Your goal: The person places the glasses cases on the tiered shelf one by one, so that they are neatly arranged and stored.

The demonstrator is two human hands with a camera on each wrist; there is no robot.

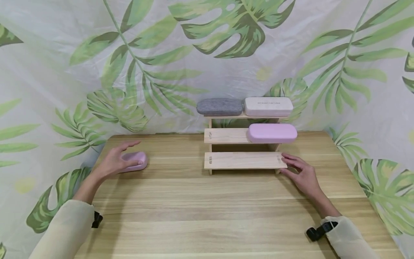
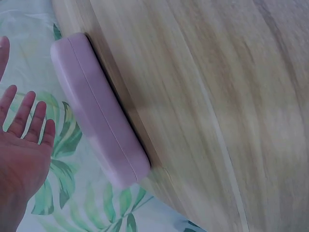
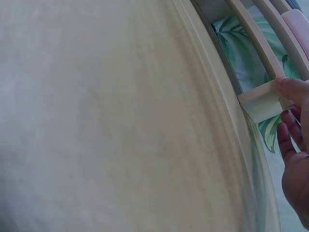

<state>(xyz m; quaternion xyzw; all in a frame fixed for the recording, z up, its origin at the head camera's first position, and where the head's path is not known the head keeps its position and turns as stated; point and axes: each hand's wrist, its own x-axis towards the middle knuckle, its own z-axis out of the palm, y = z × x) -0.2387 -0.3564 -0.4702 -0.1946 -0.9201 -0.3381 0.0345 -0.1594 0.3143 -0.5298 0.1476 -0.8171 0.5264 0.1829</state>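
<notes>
At the table's left side, my left hand [image 1: 111, 162] is over a purple glasses case [image 1: 137, 160], fingers spread. The left wrist view shows the same glasses case [image 2: 99, 111] lying on the table, with a seam along its side and the hand [image 2: 26, 150] apart from it. My right hand [image 1: 302, 176] holds the right end of the lowest board of a three-step wooden display rack [image 1: 242, 160]. Seen from the right wrist, the thumb of that hand [image 3: 295, 135] lies on the rack's end [image 3: 263, 102], with fingers curled on the other side.
On the rack's top step sit a grey fabric glasses case [image 1: 220, 107] and a white glasses case [image 1: 269, 107]. A pink-purple glasses case [image 1: 272, 133] lies on the middle step, at its right. Behind the wood-grain table [image 1: 194, 212] hangs a leaf-print cloth [image 1: 161, 43].
</notes>
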